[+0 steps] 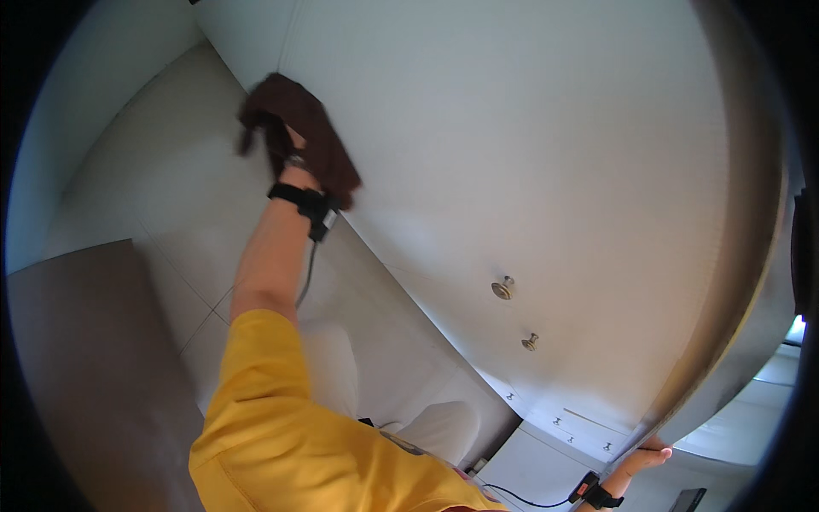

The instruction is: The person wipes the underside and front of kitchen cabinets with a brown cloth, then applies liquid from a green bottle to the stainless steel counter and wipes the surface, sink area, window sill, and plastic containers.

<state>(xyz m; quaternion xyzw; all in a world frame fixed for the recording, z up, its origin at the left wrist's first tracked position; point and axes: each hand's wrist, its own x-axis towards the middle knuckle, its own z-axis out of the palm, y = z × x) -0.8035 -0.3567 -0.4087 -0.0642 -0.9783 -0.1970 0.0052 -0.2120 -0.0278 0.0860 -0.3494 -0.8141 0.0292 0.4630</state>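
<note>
A dark brown cloth (326,144) covers most of my left hand (295,137), which is stretched out to the upper left. It lies against or close beside the large white cabinet front (544,160), near its lower edge; the cloth is slightly blurred. My right hand (649,453) is at the lower right, touching the long edge of the cabinet top, with some fingers hidden there. Both wrists wear black straps with small cabled devices. Metal knobs, one of them large and round (502,288), stick out from the cabinet front between my hands.
A pale tiled floor (185,269) runs along the cabinet's foot. At the lower left stands a brown flat surface (83,358). A lower white unit (534,467) adjoins the cabinet near my right arm. A dark flat object (689,499) is at the bottom right.
</note>
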